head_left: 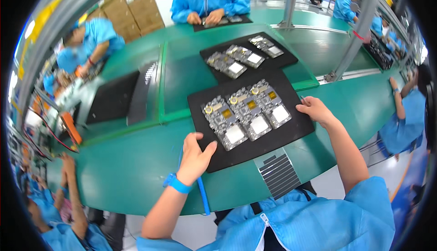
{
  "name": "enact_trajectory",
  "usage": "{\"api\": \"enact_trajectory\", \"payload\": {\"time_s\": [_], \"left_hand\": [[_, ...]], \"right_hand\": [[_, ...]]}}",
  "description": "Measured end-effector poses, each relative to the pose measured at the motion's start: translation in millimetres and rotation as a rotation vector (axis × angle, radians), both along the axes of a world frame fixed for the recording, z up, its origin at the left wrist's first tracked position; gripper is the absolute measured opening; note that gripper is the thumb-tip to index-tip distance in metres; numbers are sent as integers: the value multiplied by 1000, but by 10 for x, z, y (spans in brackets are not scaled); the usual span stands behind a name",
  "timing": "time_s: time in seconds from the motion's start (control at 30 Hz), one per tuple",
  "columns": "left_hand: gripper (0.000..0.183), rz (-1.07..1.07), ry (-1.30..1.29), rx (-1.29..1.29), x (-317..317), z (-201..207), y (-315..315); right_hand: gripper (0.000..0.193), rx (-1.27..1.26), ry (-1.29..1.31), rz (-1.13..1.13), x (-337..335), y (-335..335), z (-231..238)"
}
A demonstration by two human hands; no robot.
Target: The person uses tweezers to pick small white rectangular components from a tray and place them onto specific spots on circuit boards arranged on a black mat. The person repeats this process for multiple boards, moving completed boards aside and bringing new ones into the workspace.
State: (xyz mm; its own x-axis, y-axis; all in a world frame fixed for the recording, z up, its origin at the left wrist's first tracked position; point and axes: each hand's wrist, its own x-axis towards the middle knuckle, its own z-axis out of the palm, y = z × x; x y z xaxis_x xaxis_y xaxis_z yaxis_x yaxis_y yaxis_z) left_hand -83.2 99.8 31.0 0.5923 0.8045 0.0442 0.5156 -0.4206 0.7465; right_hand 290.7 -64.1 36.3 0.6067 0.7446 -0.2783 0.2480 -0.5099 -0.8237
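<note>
A black tray-like pad (277, 148) lies in front of me, bearing three circuit boards (251, 110) side by side, each with a white square and a round gold-coloured part. My left hand (195, 157) is at the pad's left edge, its thumb over the black surface and its fingers apart. At the right edge, my right hand (317, 111) has its fingers closed, thumb tip against the pad. A thin dark tool (302, 99) pokes out by those fingertips; its kind is too small to make out.
Beyond, a second black pad (283, 60) carries three more boards on the green-framed conveyor (182, 73). A striped dark panel (280, 173) lies on the green tabletop (127, 169) near my body, beside a coiled blue cord (203, 196). A co-worker (211, 0) works opposite; metal posts (357, 28) rise at right.
</note>
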Motion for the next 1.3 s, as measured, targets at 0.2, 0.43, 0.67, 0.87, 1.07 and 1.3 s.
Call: {"api": "enact_trajectory", "payload": {"time_s": [0.2,0.43,0.67,0.87,1.07,1.3], "left_hand": [[38,152,-334,-639,144,276,252],[33,-228,-463,-787,1009,325,-616],[59,-643,5,463,1786,-161,-1536],[72,-546,428,557,1197,-128,-1489],[72,-331,163,381,1252,-150,-599],[62,258,19,568,1450,-463,1173]], "right_hand": [[46,100,-15,-26,83,-215,-83],[43,112,-180,-220,877,-1471,-252],[24,-64,-876,-579,2597,-3035,-513],[22,224,-1183,-452,2192,-2062,-101],[53,181,-852,73,1079,430,25],[76,-17,-707,-225,976,1661,-227]]}}
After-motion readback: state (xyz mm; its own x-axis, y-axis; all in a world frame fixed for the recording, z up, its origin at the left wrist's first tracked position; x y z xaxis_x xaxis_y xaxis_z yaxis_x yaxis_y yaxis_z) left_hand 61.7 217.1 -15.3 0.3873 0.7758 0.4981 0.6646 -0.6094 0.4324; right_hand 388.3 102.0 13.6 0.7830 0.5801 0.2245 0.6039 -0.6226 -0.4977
